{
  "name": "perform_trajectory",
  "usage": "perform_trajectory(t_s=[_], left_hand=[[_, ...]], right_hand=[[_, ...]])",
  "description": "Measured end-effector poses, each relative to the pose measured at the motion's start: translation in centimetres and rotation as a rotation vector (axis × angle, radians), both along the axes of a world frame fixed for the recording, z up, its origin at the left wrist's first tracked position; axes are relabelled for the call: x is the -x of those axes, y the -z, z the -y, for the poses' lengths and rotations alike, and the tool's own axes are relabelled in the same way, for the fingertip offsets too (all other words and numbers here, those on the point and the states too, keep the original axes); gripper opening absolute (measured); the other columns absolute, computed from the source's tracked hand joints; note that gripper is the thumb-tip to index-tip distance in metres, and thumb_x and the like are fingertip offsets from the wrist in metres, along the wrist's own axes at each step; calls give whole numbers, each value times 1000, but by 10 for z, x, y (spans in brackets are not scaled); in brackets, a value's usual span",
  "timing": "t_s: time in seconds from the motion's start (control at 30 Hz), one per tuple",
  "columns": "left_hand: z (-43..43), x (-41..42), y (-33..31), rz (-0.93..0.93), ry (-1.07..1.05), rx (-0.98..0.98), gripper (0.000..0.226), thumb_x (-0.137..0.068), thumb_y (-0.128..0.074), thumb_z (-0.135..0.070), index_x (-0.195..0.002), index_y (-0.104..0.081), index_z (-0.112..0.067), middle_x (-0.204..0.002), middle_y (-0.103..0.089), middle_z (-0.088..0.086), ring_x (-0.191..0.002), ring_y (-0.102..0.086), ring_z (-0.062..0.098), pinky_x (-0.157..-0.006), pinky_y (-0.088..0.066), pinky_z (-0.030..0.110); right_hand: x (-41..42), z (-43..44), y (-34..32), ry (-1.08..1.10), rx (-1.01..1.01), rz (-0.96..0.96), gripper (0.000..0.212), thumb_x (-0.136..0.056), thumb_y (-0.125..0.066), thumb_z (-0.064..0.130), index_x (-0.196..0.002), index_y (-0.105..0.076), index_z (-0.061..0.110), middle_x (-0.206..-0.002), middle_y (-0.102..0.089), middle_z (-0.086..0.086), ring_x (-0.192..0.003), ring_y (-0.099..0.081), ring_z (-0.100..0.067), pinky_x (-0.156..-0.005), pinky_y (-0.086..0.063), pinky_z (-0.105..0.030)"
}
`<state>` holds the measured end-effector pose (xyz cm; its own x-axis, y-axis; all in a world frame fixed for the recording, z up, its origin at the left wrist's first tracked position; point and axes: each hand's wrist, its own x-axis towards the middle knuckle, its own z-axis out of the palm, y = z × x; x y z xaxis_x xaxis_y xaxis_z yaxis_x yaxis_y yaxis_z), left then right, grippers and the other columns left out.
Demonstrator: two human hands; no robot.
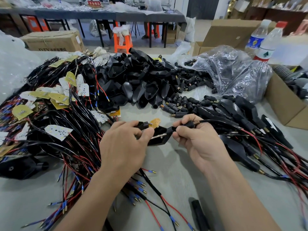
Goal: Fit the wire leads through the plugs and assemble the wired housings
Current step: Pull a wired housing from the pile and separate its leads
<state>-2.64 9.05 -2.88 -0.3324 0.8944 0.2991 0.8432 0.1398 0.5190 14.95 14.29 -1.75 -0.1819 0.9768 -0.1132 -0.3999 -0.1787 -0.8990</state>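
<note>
- a clear plastic bag (233, 69) at the back right lies open, with black plugs inside it and more spilling onto the table (175, 172).
- a cardboard box (283, 105) at the right edge holds grey ribbed hose.
- a closed carton (53, 40) stands behind the table on the left.
- the housing (158, 137) is held between both hands just above the middle of the table, long axis left to right, narrow neck pointing right, hollow side up.
- the left hand (123, 144) pinches its wide end, beside a yellow board (155, 122).
- the right hand (198, 139) pinches the plug (190, 125) at the neck; the plug's cable (216, 121) runs off right.
</note>
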Motion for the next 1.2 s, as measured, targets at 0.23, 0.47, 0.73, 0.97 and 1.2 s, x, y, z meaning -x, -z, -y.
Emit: perform_trajectory(t_s=[0.23,0.47,0.73,0.97,1.2], left_hand=[[-1,5,-5,337,49,47,19,-83,-76,-51,-67,-78,-43,-138,-62,-21,-136,-45,8,-111,-29,29],[0,3,-10,511,72,-131,12,-76,-86,-39,-70,-79,-47,-102,-70,-37,-106,-59,-18,-97,-40,12],[-2,-1,-5,670,118,-308,13,-82,-83,-33,-80,-80,-45,-89,-77,-24,-87,-73,-1,-78,-55,17],[-6,-2,-5,973,206,-182,14,-74,-88,-22,-85,-83,-30,-92,-80,-6,-89,-76,11,-82,-58,28],[-7,7,-8,1184,253,-244,16,-63,-84,-19,-78,-84,-16,-103,-80,1,-96,-76,15,-77,-56,17]], right_hand=[[-1,-1,1,-50,-7,27,41,-84,-46,-30,-79,-56,10,-80,-65,-11,-58,-58,-15,-53,-48,-22],[-5,-5,1,-123,132,-252,40,-84,-44,-27,-79,-59,10,-77,-64,-10,-65,-59,-17,-54,-47,-24],[-2,-1,-5,-137,225,-541,29,-71,-54,-17,-80,-62,10,-76,-63,-9,-73,-63,-21,-53,-45,-23],[-1,-1,-6,-99,186,-482,29,-69,-57,-16,-80,-61,11,-76,-63,-9,-67,-57,-17,-53,-46,-23],[1,2,-6,-163,78,-226,40,-86,-45,-24,-81,-61,11,-77,-67,-8,-67,-63,-15,-56,-52,-24]])
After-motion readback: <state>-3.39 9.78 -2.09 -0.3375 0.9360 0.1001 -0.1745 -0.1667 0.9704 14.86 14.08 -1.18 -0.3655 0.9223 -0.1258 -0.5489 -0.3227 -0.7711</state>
